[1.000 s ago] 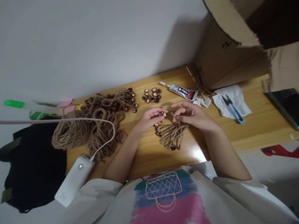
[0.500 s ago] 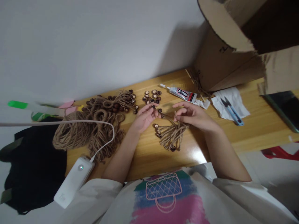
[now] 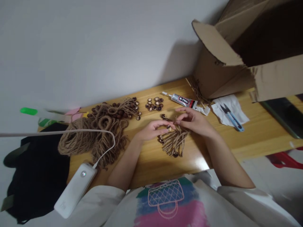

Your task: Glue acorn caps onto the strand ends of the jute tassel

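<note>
My left hand [image 3: 155, 130] pinches a small brown round piece with a pale face [image 3: 169, 128] between thumb and fingertips. My right hand [image 3: 193, 122] is closed on a strand of the jute twine bundle [image 3: 174, 143], close to the left fingertips. The bundle's cut strands fan out on the table below both hands. Similar brown pieces lie at its edges, one [image 3: 175, 154] at the bottom and a few at its left. Behind the hands sits a cluster of these pieces [image 3: 154, 104], some showing pale faces, some dark.
A B-7000 glue tube [image 3: 182, 100] lies behind my right hand. Blue thread snips [image 3: 232, 117] rest on white tissue [image 3: 241, 110] to the right, before a cardboard box [image 3: 213, 74]. Coiled twine [image 3: 77, 137] and braided twine pieces [image 3: 104, 148] lie left, near a white power bank [image 3: 75, 190].
My left hand has moved right and slightly down, bringing the brown piece to the twine by my right fingers. The right hand stays at the bundle. The view has shifted slightly.
</note>
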`<control>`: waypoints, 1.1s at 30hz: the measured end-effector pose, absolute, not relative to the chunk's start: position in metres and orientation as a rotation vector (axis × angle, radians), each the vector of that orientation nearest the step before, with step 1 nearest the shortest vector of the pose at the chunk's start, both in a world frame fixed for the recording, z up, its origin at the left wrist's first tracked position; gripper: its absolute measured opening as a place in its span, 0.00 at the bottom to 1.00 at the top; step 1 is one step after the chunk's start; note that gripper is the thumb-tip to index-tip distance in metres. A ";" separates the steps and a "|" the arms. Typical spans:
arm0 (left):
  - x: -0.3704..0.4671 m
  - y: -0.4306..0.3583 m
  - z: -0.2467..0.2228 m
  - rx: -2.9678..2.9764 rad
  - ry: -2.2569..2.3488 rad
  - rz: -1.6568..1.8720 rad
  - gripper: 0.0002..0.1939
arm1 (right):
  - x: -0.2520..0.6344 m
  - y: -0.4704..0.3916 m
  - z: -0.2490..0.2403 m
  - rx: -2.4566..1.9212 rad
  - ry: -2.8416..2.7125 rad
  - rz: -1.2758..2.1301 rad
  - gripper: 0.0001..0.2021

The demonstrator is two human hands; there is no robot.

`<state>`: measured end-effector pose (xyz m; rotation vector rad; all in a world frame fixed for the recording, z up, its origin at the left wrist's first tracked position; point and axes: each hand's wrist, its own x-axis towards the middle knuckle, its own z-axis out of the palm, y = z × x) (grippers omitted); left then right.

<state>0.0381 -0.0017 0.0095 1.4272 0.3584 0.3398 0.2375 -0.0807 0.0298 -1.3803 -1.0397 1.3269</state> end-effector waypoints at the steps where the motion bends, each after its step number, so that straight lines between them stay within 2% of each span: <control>1: 0.038 -0.002 0.010 1.419 0.368 0.342 0.17 | 0.237 -0.081 0.030 -1.387 -1.053 1.315 0.25; 9: 0.039 -0.008 0.012 1.350 0.394 0.329 0.17 | 0.233 -0.082 0.029 -1.424 -1.144 1.240 0.25; 17: 0.039 -0.003 0.005 1.280 0.284 0.432 0.14 | 0.232 -0.083 0.022 -1.458 -1.119 1.037 0.16; 21: 0.038 -0.003 0.008 1.334 0.173 0.354 0.13 | 0.235 -0.081 0.017 -1.496 -0.954 0.860 0.12; 29: 0.039 -0.004 0.015 1.473 0.211 0.215 0.11 | 0.237 -0.075 0.018 -1.480 -0.885 0.936 0.09; 33: 0.041 -0.007 0.016 1.511 0.254 0.199 0.11 | 0.240 -0.071 0.011 -1.550 -0.866 0.793 0.10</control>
